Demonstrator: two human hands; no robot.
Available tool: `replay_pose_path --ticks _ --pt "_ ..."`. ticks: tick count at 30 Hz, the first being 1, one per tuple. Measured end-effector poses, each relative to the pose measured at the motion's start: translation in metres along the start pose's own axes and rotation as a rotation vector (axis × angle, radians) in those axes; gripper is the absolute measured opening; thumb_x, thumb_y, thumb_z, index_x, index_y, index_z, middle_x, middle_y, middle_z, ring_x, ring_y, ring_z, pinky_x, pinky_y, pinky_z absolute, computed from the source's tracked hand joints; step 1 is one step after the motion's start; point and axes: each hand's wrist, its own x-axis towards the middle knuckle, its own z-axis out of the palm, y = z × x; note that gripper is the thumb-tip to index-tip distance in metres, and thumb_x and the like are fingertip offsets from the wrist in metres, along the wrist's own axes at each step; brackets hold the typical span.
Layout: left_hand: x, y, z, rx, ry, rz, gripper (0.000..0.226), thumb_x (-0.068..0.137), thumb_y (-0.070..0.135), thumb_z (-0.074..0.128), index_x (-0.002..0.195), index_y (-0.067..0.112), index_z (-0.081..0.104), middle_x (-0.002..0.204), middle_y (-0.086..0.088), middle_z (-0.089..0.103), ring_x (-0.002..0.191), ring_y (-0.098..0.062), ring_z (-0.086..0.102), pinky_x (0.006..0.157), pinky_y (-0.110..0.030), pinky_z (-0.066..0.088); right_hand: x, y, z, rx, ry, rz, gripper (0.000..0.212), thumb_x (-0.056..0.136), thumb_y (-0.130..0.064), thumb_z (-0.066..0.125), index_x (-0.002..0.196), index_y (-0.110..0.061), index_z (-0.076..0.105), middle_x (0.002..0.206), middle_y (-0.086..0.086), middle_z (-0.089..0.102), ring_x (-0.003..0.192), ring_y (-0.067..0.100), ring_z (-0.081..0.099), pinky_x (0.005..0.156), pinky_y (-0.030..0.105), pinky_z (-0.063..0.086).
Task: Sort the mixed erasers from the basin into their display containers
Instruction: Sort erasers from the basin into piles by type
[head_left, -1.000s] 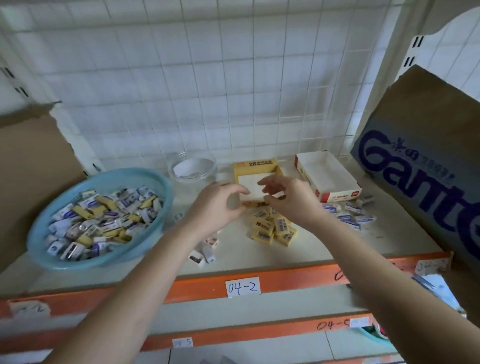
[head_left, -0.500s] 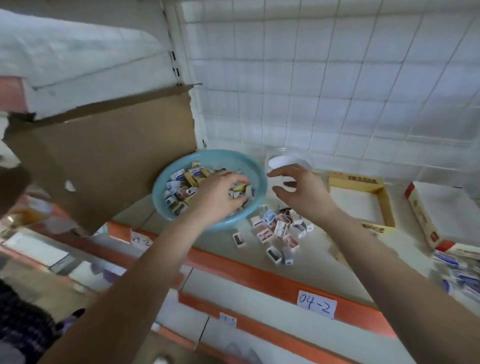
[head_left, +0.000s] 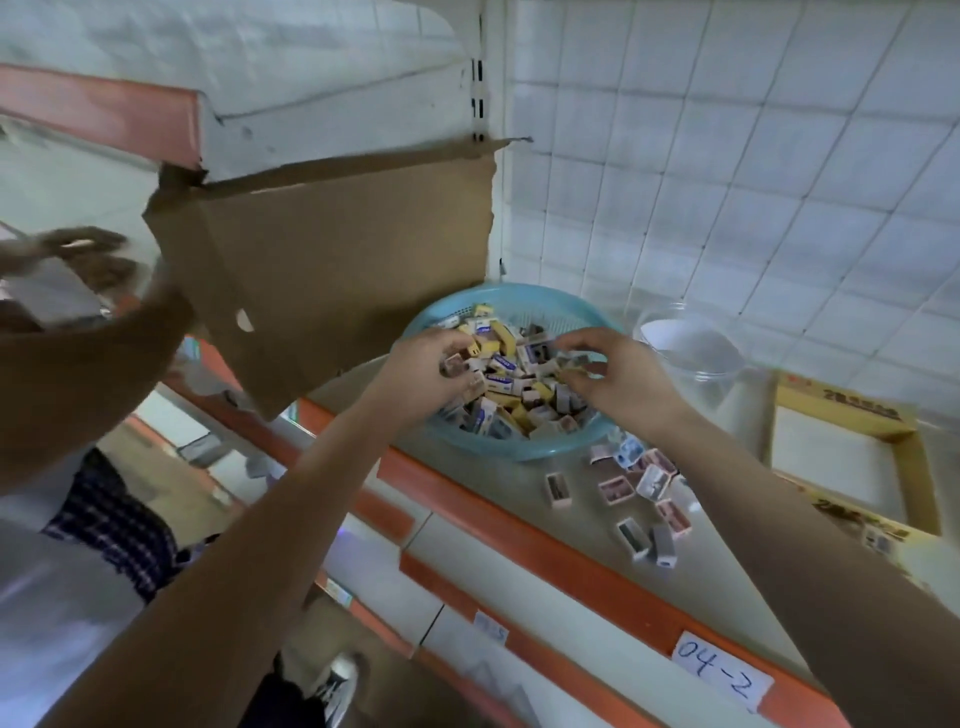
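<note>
Two hands over the blue basin at centre frame, both reaching into the heap of mixed erasers. Left hand at the basin's left side, fingers curled around at least one small eraser. Right hand at the basin's right side, fingers bent and pinching among the erasers; whether one is actually gripped cannot be told through the blur. Basin on the shelf just behind the orange front edge, labelled 04-2 at lower right.

Surroundings noted:
- Loose group of small pink-and-white erasers lying on the shelf right of the basin, partly under the right forearm.
- Clear round tub behind the right hand, near the tiled wall.
- Yellow display box at right edge, open, white floor visible.
- Large cardboard sheet standing at left, its lower edge just beside the basin's left rim, crowding access from that side.
- Second person's arm at far left, heavily blurred.
</note>
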Motion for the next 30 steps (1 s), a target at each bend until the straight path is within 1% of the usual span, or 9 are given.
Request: replay_pose_path --ticks 4,7,10,13,17,19,23,26,30 --pt "0.013 -0.007 -0.003 -0.070 0.022 -0.050 0.040 0.089 0.020 0.064 0.128 0.014 0.058 0.124 0.000 0.059 0.108 -0.013 0.056 0.089 -0.021 0.043 0.017 -0.004 0.005 -0.023 -0.023 0.004 0.032 0.085 -0.005 0.060 0.113 -0.020 0.064 0.111 -0.006 0.057 0.104 0.015 0.059 0.091 0.020 0.044" --pt "0.033 -0.013 -0.002 -0.066 0.022 -0.066 0.037 0.089 0.016 0.062 0.126 0.018 0.058 0.114 0.004 0.058 0.087 -0.007 0.059 0.069 -0.012 0.045 0.035 -0.005 0.013 -0.071 -0.033 0.028 0.033 0.085 -0.006 0.058 0.115 -0.019 0.064 0.118 -0.004 0.061 0.105 0.016 0.060 0.094 0.025 0.046" --pt "0.055 -0.021 0.000 0.041 0.019 -0.030 0.037 0.087 0.018 0.062 0.124 0.019 0.060 0.122 -0.002 0.061 0.100 -0.013 0.058 0.084 -0.024 0.044 0.054 -0.006 0.024 -0.082 -0.063 0.052 0.037 0.085 -0.006 0.059 0.119 -0.020 0.061 0.121 -0.001 0.063 0.106 0.014 0.059 0.090 0.020 0.045" --pt "0.068 -0.025 0.002 0.169 -0.069 0.025 0.036 0.085 0.022 0.065 0.122 0.021 0.062 0.124 -0.003 0.059 0.109 -0.018 0.055 0.094 -0.036 0.045 0.069 -0.009 0.035 -0.157 -0.126 0.044 0.046 0.086 -0.007 0.059 0.129 -0.021 0.054 0.128 0.003 0.059 0.114 0.017 0.056 0.093 0.024 0.043" --pt "0.076 -0.035 0.000 0.199 -0.156 0.077 0.034 0.082 0.016 0.066 0.114 0.028 0.066 0.123 -0.004 0.058 0.112 -0.021 0.052 0.096 -0.037 0.044 0.084 -0.008 0.047 -0.355 -0.274 -0.017 0.056 0.087 -0.015 0.062 0.140 -0.022 0.043 0.144 0.002 0.043 0.129 0.022 0.042 0.106 0.030 0.032" --pt "0.078 -0.038 0.000 0.214 -0.160 0.103 0.035 0.082 0.012 0.066 0.114 0.028 0.067 0.124 -0.002 0.057 0.116 -0.021 0.047 0.099 -0.037 0.039 0.090 -0.006 0.049 -0.368 -0.294 -0.015 0.059 0.087 -0.013 0.062 0.141 -0.022 0.042 0.147 0.000 0.036 0.132 0.022 0.038 0.108 0.029 0.029" --pt "0.078 -0.038 0.005 0.229 -0.098 0.138 0.028 0.085 0.016 0.067 0.111 0.024 0.068 0.124 0.001 0.056 0.117 -0.020 0.042 0.098 -0.033 0.033 0.093 -0.001 0.052 -0.326 -0.248 -0.010 0.055 0.085 -0.005 0.059 0.136 -0.022 0.047 0.141 -0.001 0.039 0.124 0.021 0.044 0.101 0.026 0.036" --pt "0.076 -0.041 0.006 0.136 -0.059 0.123 0.022 0.083 0.020 0.070 0.105 0.021 0.070 0.117 0.000 0.059 0.111 -0.019 0.047 0.095 -0.031 0.038 0.094 0.002 0.055 -0.336 -0.195 -0.016 0.047 0.083 -0.009 0.063 0.127 -0.020 0.051 0.130 0.000 0.046 0.109 0.021 0.051 0.086 0.027 0.042" --pt "0.072 -0.042 -0.004 -0.058 -0.071 0.080 0.015 0.084 0.023 0.070 0.098 0.023 0.064 0.108 0.003 0.060 0.095 -0.010 0.056 0.073 -0.018 0.045 0.091 0.000 0.050 -0.240 -0.160 0.053 0.042 0.077 -0.011 0.069 0.112 -0.017 0.047 0.100 0.001 0.056 0.084 0.018 0.053 0.062 0.024 0.039"
